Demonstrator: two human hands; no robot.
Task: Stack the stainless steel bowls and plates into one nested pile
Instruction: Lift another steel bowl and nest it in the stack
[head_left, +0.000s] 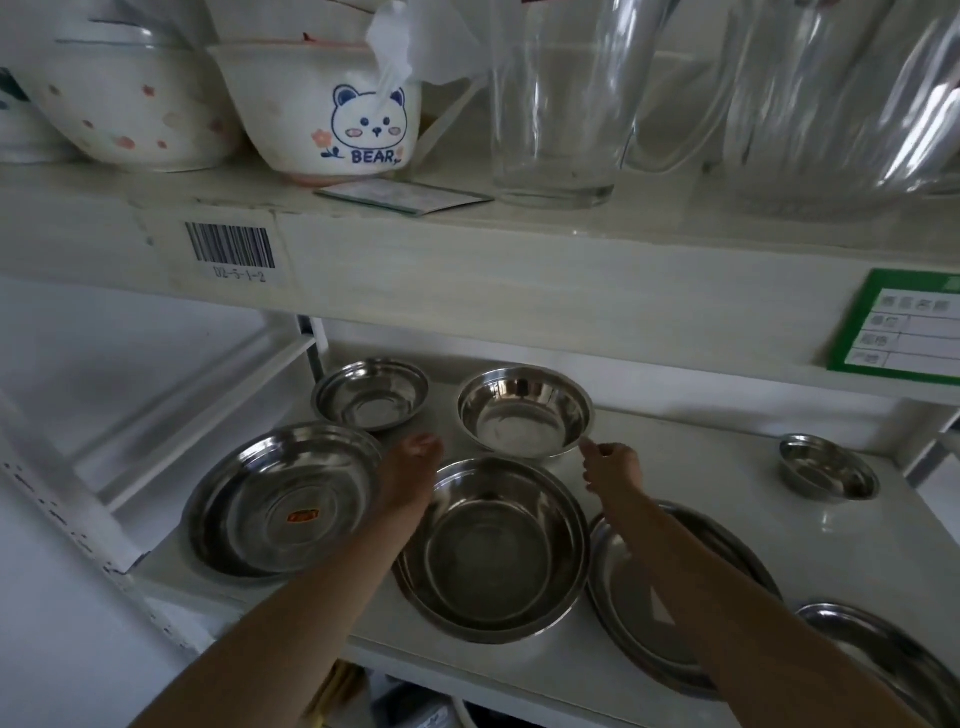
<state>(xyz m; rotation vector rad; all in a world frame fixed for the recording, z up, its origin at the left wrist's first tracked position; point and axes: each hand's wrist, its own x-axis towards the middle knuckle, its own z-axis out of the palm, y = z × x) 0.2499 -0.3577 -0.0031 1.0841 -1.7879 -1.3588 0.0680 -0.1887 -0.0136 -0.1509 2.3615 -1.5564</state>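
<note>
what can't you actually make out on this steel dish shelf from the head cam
- Plate at front right: cut off by the frame's right and bottom edges.
- Plate under the right forearm: the arm hides much of it.
- Right hand by the deep bowl: whether its fingers grip the rim cannot be told.
- Left hand: its fingers curl away, so any grip is hidden.
- Green label: text blurred and cut off at the right edge.
</note>
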